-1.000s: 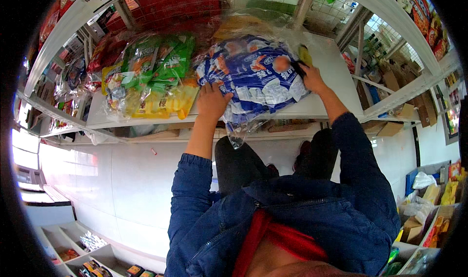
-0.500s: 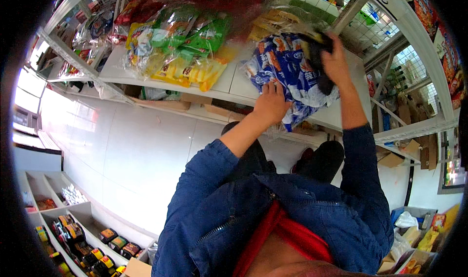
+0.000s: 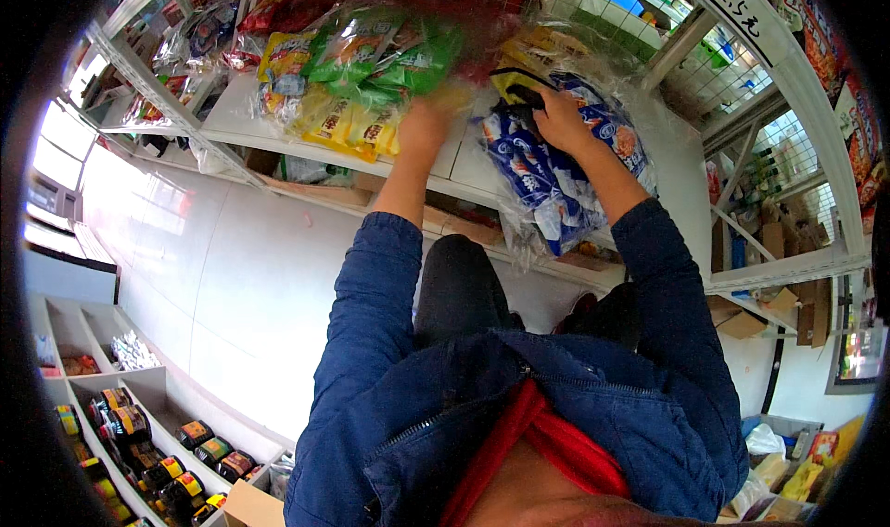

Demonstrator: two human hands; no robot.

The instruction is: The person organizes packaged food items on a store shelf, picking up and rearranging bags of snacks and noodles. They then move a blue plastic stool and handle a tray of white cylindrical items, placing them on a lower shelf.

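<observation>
My right hand (image 3: 560, 122) is closed on a black and yellow cloth (image 3: 515, 89). It holds the cloth against the top of a clear plastic bag of blue packets (image 3: 530, 161) on the shelf. Just right of the yellow packets (image 3: 345, 125), my left hand (image 3: 424, 130) is smeared by motion. Its fingers cannot be made out, nor whether it touches the packets. Behind the yellow packets lie green packets (image 3: 371, 50) in clear plastic.
The white shelf (image 3: 454, 147) runs across in front of me, with a wire mesh (image 3: 584, 3) behind it. An upright shelf frame (image 3: 834, 147) stands on the right. Jars (image 3: 176, 485) fill a compartment rack at lower left. Cardboard boxes (image 3: 737, 318) sit at lower right.
My left hand has left the blue packets and moved left toward the yellow ones. The right hand has moved left with the cloth across the blue packets. The view has shifted slightly.
</observation>
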